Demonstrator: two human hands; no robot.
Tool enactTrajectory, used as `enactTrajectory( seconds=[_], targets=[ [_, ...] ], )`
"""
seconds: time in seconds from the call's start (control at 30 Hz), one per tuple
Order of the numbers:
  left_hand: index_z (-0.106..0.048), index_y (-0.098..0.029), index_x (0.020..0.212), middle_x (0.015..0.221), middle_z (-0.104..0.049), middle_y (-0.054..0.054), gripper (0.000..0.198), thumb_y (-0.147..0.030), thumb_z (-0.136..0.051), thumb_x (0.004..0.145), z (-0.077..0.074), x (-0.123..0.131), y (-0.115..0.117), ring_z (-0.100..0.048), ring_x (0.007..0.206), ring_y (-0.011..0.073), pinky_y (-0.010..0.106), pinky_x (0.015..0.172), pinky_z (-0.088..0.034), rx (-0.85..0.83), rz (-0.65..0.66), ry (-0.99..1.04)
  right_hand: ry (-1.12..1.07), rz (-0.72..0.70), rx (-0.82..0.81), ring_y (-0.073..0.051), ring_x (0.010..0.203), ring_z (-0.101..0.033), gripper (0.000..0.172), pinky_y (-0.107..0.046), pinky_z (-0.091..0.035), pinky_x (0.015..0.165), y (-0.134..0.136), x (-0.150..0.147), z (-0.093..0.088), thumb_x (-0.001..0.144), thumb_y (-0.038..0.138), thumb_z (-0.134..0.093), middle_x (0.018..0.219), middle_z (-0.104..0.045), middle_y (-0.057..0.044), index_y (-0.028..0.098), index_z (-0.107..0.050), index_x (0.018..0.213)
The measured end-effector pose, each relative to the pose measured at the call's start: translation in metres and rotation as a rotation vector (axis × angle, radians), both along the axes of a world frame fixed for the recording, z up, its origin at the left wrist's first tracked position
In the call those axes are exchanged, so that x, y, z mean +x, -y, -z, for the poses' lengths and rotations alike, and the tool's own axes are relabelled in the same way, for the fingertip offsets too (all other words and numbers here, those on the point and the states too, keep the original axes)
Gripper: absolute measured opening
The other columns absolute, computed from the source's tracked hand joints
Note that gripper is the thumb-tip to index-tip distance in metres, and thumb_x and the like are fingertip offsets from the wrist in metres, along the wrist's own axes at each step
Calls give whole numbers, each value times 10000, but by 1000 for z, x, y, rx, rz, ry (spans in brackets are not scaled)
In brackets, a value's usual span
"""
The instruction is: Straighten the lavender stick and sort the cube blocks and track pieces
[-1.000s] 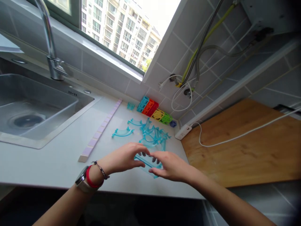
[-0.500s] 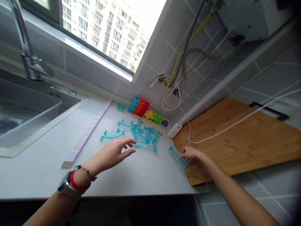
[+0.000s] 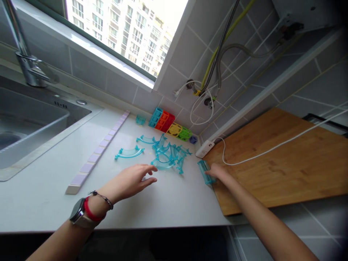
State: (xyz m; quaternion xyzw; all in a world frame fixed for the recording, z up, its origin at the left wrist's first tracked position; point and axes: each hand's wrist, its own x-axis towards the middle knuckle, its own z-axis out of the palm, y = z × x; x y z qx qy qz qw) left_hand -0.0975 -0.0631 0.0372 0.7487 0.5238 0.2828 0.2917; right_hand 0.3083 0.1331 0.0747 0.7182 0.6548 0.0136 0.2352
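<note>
My left hand (image 3: 136,180) hovers over the white counter with its fingers and thumb apart and nothing between them. Just beyond it lies a heap of curved, see-through blue track pieces (image 3: 164,154), and one curved piece (image 3: 129,153) rests by itself to the left of the heap. At the right, my right hand (image 3: 218,171) has its fingers closed on a straight see-through blue track piece (image 3: 203,167), by the edge of the wooden board. The fingertips are partly hidden.
Colored toy blocks (image 3: 164,121) line the back wall. A lilac strip (image 3: 99,149) crosses the counter beside the sink (image 3: 67,117). A white power strip (image 3: 205,148) with a cord touches the leaning wooden board (image 3: 266,163). Hoses (image 3: 217,54) hang on the tiles.
My right hand has turned the straight blue track piece and shifted it slightly toward the back. My left hand stays nearly in place, while the camera view has shifted a little.
</note>
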Motion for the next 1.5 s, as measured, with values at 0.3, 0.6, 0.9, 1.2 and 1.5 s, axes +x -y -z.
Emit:
enactTrajectory(
  seconds=[0.3,0.6,0.9,1.2,1.5],
  targets=[
    [-672,-255,1192,1112,-739,65,358,-492,-505,981,1,2,-1,-699,977,252,341,837,-534,-25,6,-42,-28,11,-5,-256,732,-747,381,-306,-514,669,6,2,0,862,527,-696,763,-764,-139,150,-747,850],
    [-664,-254,1203,1081,-745,63,343,-472,-507,988,4,7,-5,-703,966,255,342,830,-530,-8,0,-92,-276,-292,303,-258,859,-704,528,-288,-416,666,49,-46,15,988,637,-417,896,-745,-121,187,-693,973],
    [-674,-264,1200,1086,-750,59,348,-467,-461,1013,19,13,-13,-715,937,237,354,840,-555,0,-19,-164,-1100,-337,769,-149,589,-507,380,-254,-401,633,45,-114,83,988,498,-484,628,-536,28,197,-628,808],
    [-669,-295,1272,1212,-740,64,403,-535,-525,982,10,48,-10,-726,1048,281,377,880,-587,74,19,-395,-1269,-456,489,-163,746,-581,296,-263,-476,756,49,-117,89,937,473,-620,837,-607,-8,205,-694,1036],
    [-584,-332,1361,1266,-706,38,389,-492,-498,1017,-22,119,-31,-721,1059,249,365,888,-584,28,166,-423,-1216,-338,444,-225,993,-634,368,-326,-510,895,57,-122,86,928,502,-651,1086,-622,-72,237,-690,1181]
  ],
)
